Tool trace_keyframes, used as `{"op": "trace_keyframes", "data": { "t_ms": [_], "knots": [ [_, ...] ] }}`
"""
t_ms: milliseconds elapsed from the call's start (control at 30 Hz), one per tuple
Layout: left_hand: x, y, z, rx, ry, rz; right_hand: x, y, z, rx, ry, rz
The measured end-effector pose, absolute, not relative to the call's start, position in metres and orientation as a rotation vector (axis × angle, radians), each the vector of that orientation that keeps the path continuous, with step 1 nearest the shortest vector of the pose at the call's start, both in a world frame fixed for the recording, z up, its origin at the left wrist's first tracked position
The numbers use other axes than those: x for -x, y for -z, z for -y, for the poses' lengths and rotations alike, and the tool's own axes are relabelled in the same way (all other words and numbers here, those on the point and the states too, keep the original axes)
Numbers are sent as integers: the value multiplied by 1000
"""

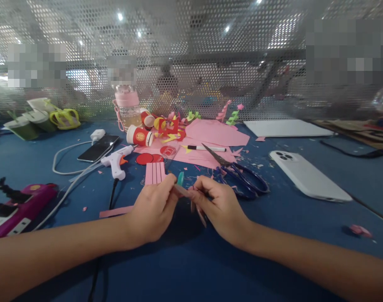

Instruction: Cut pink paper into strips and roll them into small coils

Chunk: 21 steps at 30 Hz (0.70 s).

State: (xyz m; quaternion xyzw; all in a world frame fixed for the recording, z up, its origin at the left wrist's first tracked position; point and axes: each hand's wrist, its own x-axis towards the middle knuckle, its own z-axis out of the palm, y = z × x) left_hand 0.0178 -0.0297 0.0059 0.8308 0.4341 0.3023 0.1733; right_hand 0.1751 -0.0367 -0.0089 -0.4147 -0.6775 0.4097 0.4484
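Observation:
In the head view, my left hand (153,209) is closed, pinching one end of a pink paper strip (181,191). A small teal object (180,179) sticks up beside its fingertips; I cannot tell whether the hand grips it. My right hand (221,209) is closed on the other end of the strip, and a loose length hangs below its fingers. Just beyond the left hand lies a pink sheet with dark lines (155,173). Dark blue-handled scissors (241,172) rest past the right hand, blades part open.
A white glue gun (116,161), a black phone (98,147) and a purple power strip (23,207) are at left. Behind are paper cups (139,136), pink paper (213,132), a marker (207,148) and a bottle (127,107). A white phone (307,175) lies at right.

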Motion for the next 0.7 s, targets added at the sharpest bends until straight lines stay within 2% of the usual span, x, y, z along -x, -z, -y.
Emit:
{"op": "trace_keyframes", "data": {
  "t_ms": [100,267,400,700],
  "knots": [
    [-13,-8,22,-2291,-844,-1166,-175,11,34,1048,-1142,1664],
    [-10,-14,11,-2220,-595,-861,-173,14,29,1014,-1361,1575],
    [-12,-15,13,-2130,-595,-901,-172,13,30,953,-1468,1526],
    [-18,-6,18,-1804,-733,-1058,-173,12,34,1013,-1079,1631]
  ]
}}
